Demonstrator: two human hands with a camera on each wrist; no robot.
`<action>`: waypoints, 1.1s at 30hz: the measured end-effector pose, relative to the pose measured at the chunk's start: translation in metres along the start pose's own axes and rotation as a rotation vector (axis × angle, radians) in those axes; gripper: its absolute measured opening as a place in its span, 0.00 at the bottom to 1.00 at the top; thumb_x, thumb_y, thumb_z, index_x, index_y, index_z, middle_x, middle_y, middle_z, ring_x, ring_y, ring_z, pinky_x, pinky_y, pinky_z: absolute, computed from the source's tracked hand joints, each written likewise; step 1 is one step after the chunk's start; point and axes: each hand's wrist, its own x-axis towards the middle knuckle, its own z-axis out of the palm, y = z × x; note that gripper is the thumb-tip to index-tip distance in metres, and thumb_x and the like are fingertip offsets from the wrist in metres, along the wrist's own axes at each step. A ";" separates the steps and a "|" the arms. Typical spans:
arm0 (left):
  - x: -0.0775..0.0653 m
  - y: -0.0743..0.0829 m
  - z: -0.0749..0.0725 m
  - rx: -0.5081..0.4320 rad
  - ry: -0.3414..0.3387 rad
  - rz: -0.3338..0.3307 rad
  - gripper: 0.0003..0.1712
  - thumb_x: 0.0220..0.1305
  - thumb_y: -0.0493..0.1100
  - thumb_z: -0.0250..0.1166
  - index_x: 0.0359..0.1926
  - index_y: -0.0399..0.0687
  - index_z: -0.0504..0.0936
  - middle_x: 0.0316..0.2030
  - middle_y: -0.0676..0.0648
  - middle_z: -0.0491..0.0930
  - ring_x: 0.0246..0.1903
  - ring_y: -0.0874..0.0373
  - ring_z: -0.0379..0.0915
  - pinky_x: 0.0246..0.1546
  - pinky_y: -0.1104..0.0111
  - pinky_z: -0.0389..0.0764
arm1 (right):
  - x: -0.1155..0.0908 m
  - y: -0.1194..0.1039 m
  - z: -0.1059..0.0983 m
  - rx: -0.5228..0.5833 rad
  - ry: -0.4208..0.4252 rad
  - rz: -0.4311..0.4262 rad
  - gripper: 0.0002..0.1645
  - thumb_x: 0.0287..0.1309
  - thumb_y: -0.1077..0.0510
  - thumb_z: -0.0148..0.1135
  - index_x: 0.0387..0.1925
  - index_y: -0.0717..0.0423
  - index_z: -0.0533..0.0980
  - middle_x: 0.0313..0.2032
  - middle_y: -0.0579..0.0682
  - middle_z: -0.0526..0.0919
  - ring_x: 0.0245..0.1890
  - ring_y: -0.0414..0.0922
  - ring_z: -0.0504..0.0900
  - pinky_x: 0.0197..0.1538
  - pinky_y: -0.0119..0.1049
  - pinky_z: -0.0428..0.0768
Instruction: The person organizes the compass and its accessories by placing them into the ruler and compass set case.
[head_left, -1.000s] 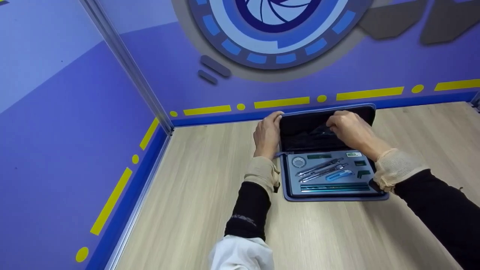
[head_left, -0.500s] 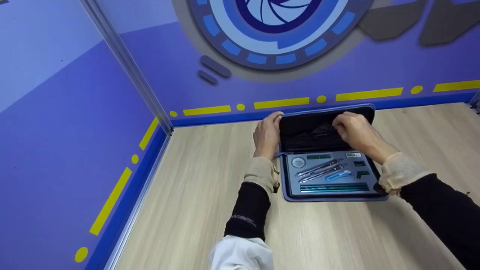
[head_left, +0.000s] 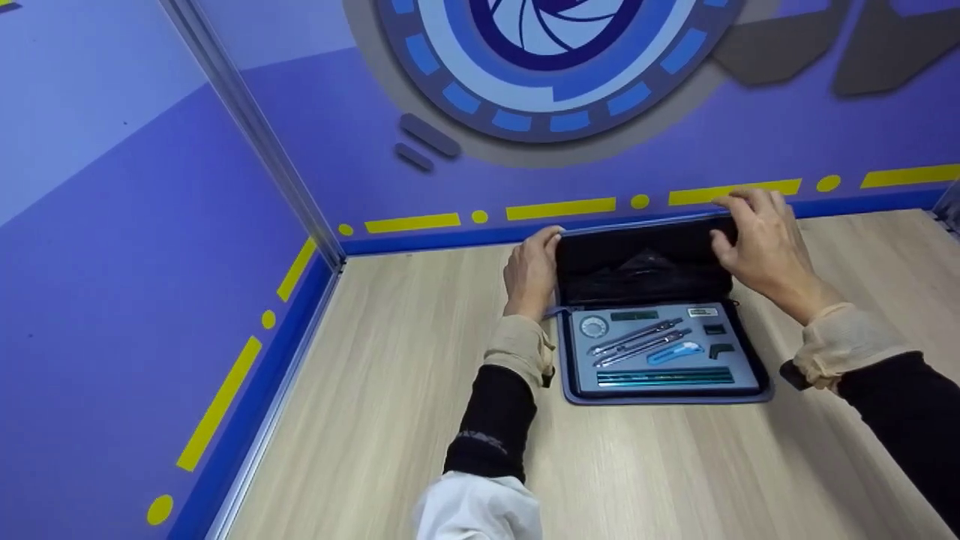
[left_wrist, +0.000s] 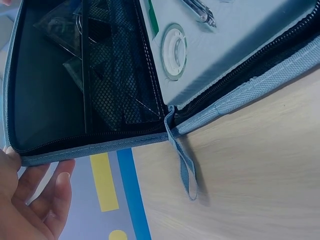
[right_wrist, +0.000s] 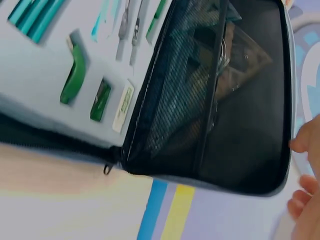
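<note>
A blue-grey zip case (head_left: 667, 400) lies unfolded on the table, its black-lined lid (head_left: 637, 247) raised against the wall. My left hand (head_left: 531, 274) grips the lid's upper left corner, thumb in front and fingers behind. At the lid's right edge is my right hand (head_left: 772, 247), fingers spread and thumb close to the rim; whether it touches cannot be told. A mesh pocket (right_wrist: 182, 90) in the lid holds a clear plastic bag (right_wrist: 245, 60). The grey tray (head_left: 622, 360) holds a white tape roll (left_wrist: 174, 52), two metal compasses (head_left: 637, 345), a blue cutter (head_left: 675, 353) and teal pencils (head_left: 664, 376).
A white eraser (right_wrist: 123, 106) and small green pieces (right_wrist: 100, 100) also sit in the tray. A fabric loop (left_wrist: 185, 165) hangs from the case's side. The wooden table (head_left: 390, 375) meets blue printed walls (head_left: 300, 150) at back and left.
My right hand has left the mesh pocket and moved right and up to the lid's right edge, fingers spreading. The left hand stays at the lid's corner.
</note>
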 end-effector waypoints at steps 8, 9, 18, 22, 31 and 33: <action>-0.004 -0.001 -0.004 -0.010 -0.031 0.020 0.17 0.79 0.52 0.53 0.58 0.64 0.85 0.32 0.50 0.85 0.26 0.56 0.77 0.26 0.65 0.74 | -0.012 0.006 -0.008 0.055 -0.189 0.121 0.30 0.67 0.67 0.61 0.68 0.69 0.69 0.64 0.72 0.72 0.50 0.67 0.77 0.59 0.66 0.73; -0.004 -0.001 -0.004 -0.010 -0.036 0.027 0.17 0.79 0.52 0.54 0.58 0.64 0.86 0.32 0.50 0.86 0.26 0.57 0.77 0.27 0.66 0.74 | -0.013 0.006 -0.009 0.061 -0.185 0.124 0.29 0.67 0.67 0.60 0.68 0.69 0.69 0.63 0.72 0.73 0.46 0.65 0.79 0.55 0.65 0.75; -0.010 -0.004 -0.016 -0.036 -0.127 0.069 0.18 0.79 0.51 0.54 0.60 0.60 0.85 0.26 0.50 0.80 0.21 0.62 0.64 0.28 0.69 0.69 | -0.021 0.008 -0.015 0.095 -0.123 0.077 0.20 0.70 0.66 0.58 0.61 0.66 0.77 0.52 0.69 0.82 0.35 0.56 0.81 0.36 0.40 0.73; -0.016 -0.006 -0.021 -0.046 -0.165 0.085 0.19 0.79 0.50 0.54 0.62 0.56 0.83 0.29 0.47 0.81 0.20 0.62 0.62 0.30 0.68 0.70 | -0.026 0.006 -0.019 0.136 -0.145 0.125 0.19 0.73 0.64 0.56 0.61 0.64 0.78 0.53 0.68 0.82 0.41 0.61 0.83 0.42 0.50 0.77; -0.030 -0.008 -0.031 -0.062 -0.242 0.107 0.19 0.79 0.49 0.54 0.63 0.53 0.82 0.34 0.44 0.84 0.23 0.63 0.62 0.47 0.64 0.77 | -0.041 0.005 -0.025 0.148 -0.127 0.105 0.17 0.76 0.61 0.53 0.59 0.59 0.81 0.45 0.60 0.87 0.27 0.36 0.73 0.35 0.22 0.65; -0.034 -0.009 -0.033 -0.069 -0.257 0.105 0.20 0.79 0.49 0.54 0.64 0.53 0.82 0.33 0.44 0.83 0.24 0.62 0.62 0.47 0.64 0.77 | -0.045 0.005 -0.027 0.153 -0.124 0.093 0.17 0.76 0.62 0.53 0.58 0.59 0.82 0.38 0.58 0.87 0.23 0.33 0.69 0.31 0.24 0.65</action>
